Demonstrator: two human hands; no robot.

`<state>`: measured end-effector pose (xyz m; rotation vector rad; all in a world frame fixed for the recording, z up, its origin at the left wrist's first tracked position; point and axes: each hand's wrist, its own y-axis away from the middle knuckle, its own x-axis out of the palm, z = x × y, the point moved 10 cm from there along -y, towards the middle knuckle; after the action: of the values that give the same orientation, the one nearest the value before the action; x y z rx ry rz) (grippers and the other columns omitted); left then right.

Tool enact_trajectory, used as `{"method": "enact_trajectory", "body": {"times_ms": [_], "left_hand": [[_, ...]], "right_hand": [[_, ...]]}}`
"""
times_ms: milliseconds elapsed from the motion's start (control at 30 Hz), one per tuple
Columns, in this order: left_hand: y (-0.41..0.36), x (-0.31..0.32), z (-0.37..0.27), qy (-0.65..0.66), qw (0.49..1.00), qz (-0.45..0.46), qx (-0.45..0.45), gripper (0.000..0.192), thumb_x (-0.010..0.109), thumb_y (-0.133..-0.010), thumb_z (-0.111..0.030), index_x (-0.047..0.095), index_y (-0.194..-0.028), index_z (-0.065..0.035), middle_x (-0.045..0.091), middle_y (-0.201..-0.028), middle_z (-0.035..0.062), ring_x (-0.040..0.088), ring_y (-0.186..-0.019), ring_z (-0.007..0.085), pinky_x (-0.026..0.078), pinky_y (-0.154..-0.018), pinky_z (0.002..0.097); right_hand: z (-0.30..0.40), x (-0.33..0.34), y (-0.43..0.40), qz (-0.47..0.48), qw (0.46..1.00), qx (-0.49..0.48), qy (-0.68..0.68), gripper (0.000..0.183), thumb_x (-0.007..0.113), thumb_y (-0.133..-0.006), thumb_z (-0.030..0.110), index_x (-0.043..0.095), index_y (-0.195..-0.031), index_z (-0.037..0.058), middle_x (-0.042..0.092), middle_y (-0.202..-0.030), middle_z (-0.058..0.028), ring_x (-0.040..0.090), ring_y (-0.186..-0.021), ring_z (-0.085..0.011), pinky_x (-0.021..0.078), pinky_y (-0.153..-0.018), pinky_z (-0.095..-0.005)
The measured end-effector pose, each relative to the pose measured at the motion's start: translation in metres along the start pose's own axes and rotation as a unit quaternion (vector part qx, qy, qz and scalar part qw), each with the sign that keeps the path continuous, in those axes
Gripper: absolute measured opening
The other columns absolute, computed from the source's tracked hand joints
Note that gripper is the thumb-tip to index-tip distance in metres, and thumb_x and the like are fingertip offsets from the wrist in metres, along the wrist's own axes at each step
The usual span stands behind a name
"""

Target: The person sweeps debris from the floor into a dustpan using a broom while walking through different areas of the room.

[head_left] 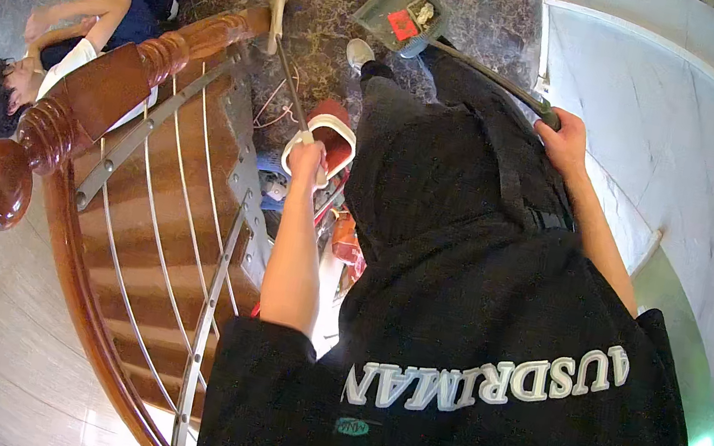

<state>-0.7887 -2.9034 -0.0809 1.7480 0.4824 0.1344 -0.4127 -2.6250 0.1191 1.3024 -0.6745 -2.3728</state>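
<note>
My left hand (307, 161) grips the end of a thin stick handle (295, 93), which looks like a broom's. At its far end an off-white head (275, 21) rests close to the wooden handrail. In my right hand (565, 144) is the green grip of a long-handled dustpan (374, 17). The pan is on the dark marble-patterned floor, beyond my shoe (359, 53). Inside it lie a red paper piece (402, 24) and a small crumpled scrap (423, 13). Directly behind my left hand stands a red container with a white rim (335, 121).
A wooden newel post (95, 94) and curved handrail (72, 274) with metal bars edge brown stairs (148, 245) at left. Beyond the post is another person (108, 18), arms bent. A pale marble wall (634, 92) rises at right. Red packaging (347, 239) and a pink cord (277, 107) lie nearby.
</note>
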Motion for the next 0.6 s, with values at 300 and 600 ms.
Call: {"method": "enact_trajectory", "body": {"times_ms": [300,600], "left_hand": [[-0.043,0.049,-0.011,-0.109,0.993,0.029,0.016,0.013,0.041,-0.061,-0.003,0.051,-0.062,0.0052,0.05,-0.051,0.0149,0.048,-0.037,0.0237,0.039,-0.036,0.0357],[0.025,-0.001,-0.009,-0.1,0.994,0.034,0.038,0.006,0.049,-0.063,-0.003,0.045,-0.06,-0.0006,0.044,-0.045,0.0069,0.042,-0.034,0.0155,0.034,-0.031,0.0297]], "right_hand": [[0.0,0.007,0.018,-0.02,1.0,-0.001,0.019,0.025,0.058,-0.061,0.018,0.059,-0.077,-0.0006,0.053,-0.054,-0.0108,0.05,-0.051,-0.0144,0.0397,-0.051,-0.0295],[-0.012,0.004,0.03,-0.04,0.999,0.022,0.002,0.02,0.056,-0.062,0.017,0.054,-0.066,-0.0021,0.045,-0.048,-0.0075,0.041,-0.046,-0.0116,0.0341,-0.045,-0.0276]]}}
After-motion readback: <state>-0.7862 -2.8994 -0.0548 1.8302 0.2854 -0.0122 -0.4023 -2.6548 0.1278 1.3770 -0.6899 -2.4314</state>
